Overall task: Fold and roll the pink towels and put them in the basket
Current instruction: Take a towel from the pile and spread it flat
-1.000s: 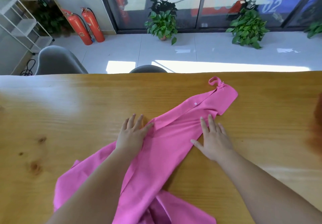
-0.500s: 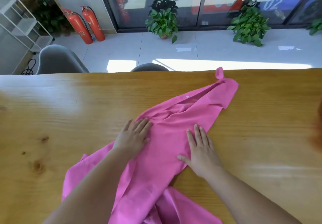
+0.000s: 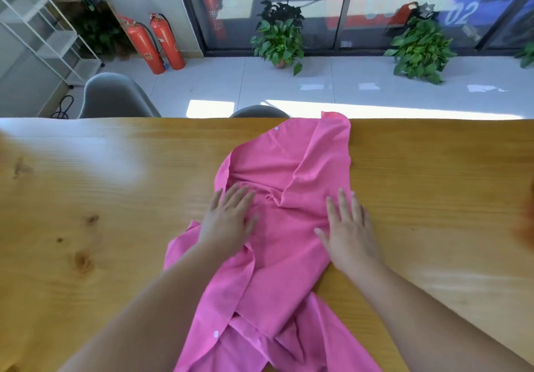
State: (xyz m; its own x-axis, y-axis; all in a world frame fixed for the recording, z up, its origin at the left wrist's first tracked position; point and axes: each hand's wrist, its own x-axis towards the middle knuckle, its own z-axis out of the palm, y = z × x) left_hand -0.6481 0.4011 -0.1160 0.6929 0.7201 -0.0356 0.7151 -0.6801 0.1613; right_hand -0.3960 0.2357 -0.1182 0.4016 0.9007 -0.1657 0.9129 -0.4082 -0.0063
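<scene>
A pink towel [image 3: 289,169], with small white snap buttons along one hem, lies crumpled lengthwise on the wooden table [image 3: 101,198]. It runs from the far table edge down to the near edge. My left hand [image 3: 229,221] lies flat on the cloth's left side, fingers straight. My right hand [image 3: 348,227] presses flat on the cloth's right edge, fingers spread, partly on the wood. The far part of the cloth is folded over itself with creases between my hands. No basket shows in view.
A blurred orange-brown thing [image 3: 527,227] sits at the table's right edge. Beyond the far edge stand a grey chair [image 3: 115,97] and a second chair back [image 3: 260,111]. Two fire extinguishers [image 3: 156,42] and potted plants [image 3: 280,36] stand on the floor.
The towel's far end has swung from pointing right toward the far table edge. It bunched wider and lies more straight ahead. Both hands stayed flat on it and slid along.
</scene>
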